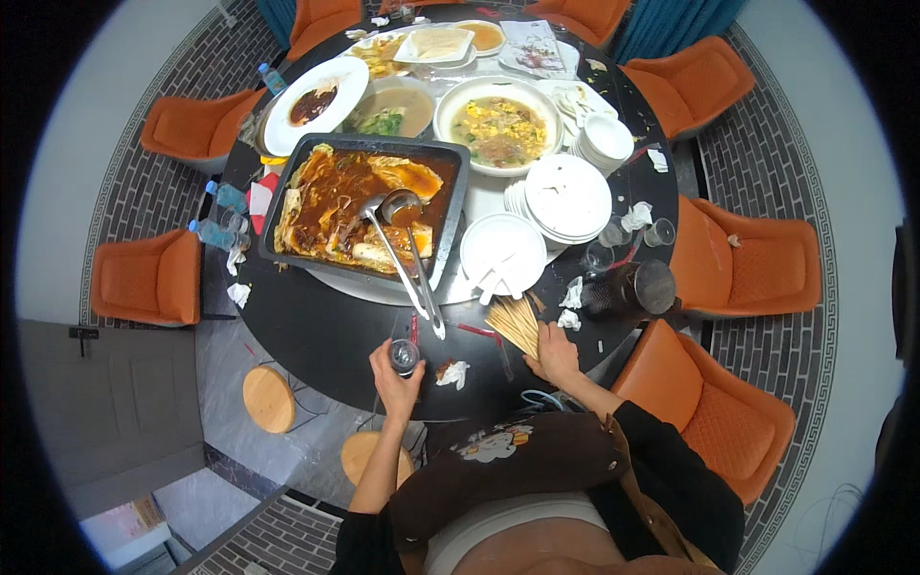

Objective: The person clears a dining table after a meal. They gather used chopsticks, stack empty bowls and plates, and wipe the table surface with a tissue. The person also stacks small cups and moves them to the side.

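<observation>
My left hand (394,388) is closed around a small clear glass (405,353) near the front edge of the round black table (330,330). In my right hand (557,356) is a bundle of wooden chopsticks (512,323), fanned out at the far end. Between my hands lies a crumpled, stained tissue (453,374), with torn red-and-clear chopstick wrappers (496,341) beyond it. Just past the chopsticks stands a stack of white bowls (503,248) with white spoons (501,277) in the top one. A dark pitcher (625,290) is to the right of my right hand.
A large black pan (463,188) of saucy food holds a ladle (401,208) and tongs (402,277), whose handles overhang its near edge. Stacked white plates (568,194), dishes of leftovers (499,129), glasses (660,231) and water bottles (214,233) crowd the table. Orange chairs (740,424) surround it.
</observation>
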